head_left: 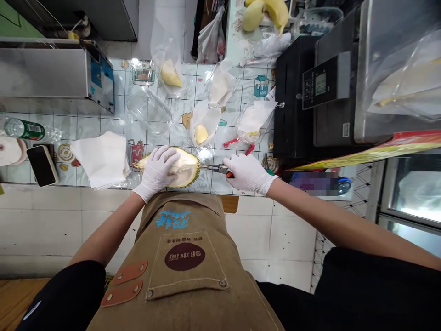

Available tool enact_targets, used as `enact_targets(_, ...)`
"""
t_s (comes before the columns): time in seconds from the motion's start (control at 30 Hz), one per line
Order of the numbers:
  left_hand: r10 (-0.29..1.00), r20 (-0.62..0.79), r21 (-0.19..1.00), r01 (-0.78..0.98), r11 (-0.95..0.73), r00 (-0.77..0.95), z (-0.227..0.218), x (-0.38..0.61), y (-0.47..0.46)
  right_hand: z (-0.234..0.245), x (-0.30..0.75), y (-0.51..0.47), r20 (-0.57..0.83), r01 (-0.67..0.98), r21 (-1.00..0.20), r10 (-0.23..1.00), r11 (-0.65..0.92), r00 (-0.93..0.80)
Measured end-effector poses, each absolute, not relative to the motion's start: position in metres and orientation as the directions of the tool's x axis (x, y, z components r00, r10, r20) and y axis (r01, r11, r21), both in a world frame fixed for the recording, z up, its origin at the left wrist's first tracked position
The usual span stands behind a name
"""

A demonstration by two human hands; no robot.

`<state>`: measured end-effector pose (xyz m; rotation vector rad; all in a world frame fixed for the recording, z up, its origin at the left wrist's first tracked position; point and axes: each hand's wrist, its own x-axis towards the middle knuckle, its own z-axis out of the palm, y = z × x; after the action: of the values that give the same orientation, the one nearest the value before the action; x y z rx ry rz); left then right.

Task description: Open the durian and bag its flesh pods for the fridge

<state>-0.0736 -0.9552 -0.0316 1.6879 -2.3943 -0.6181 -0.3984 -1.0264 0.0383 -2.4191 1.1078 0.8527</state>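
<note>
A piece of durian husk (pixel 184 168) with pale inside and spiky green rim lies on the tiled counter (pixel 120 119) just ahead of my apron. My left hand (pixel 157 169), in a white glove, lies over its left half with fingers curled on it. My right hand (pixel 247 173), also gloved, grips a metal tool with a red-orange handle (pixel 220 169). The tool's tip points left and touches the husk's right end.
Clear plastic bags with yellow durian flesh (pixel 203 126) stand behind the husk. A stack of white paper (pixel 101 158) and a phone (pixel 42 164) lie left. A metal box (pixel 55 73) sits far left, a black scale (pixel 320 87) right. Red-handled scissors (pixel 237 143) lie nearby.
</note>
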Motion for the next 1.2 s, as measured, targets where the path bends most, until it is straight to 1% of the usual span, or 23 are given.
enact_targets(0.3, -0.908, -0.166, 0.387, -0.873, 0.298, -0.384, -0.029, -0.073, -0.957, 0.015, -0.396, -1.036, -0.611, -0.698, -0.164, -0.483, -0.697, 0.627)
enact_targets(0.43, -0.888, -0.184, 0.377, -0.864, 0.333, -0.422, -0.027, -0.075, -0.963, 0.01, -0.384, -1.034, -0.567, -0.68, -0.238, -0.47, -0.694, 0.677)
enact_targets(0.5, -0.889, -0.196, 0.383, -0.867, 0.318, -0.413, -0.026, -0.074, -0.965, 0.007, -0.383, -1.034, -0.534, -0.675, -0.263, -0.478, -0.689, 0.697)
enact_targets(0.67, -0.882, -0.219, 0.401, -0.863, 0.308, -0.417, -0.027, -0.069, -0.968, -0.002, -0.403, -1.034, -0.453, -0.708, -0.268, -0.563, -0.653, 0.691)
enact_targets(0.87, -0.878, -0.237, 0.407, -0.863, 0.3, -0.417, -0.027, -0.068, -0.972, -0.013, -0.413, -1.024, -0.449, -0.696, -0.307, -0.546, -0.649, 0.707)
enact_targets(1.2, -0.878, -0.234, 0.392, -0.867, 0.307, -0.417, -0.026, -0.07, -0.971, -0.019, -0.412, -1.029, -0.469, -0.702, -0.295, -0.541, -0.648, 0.698)
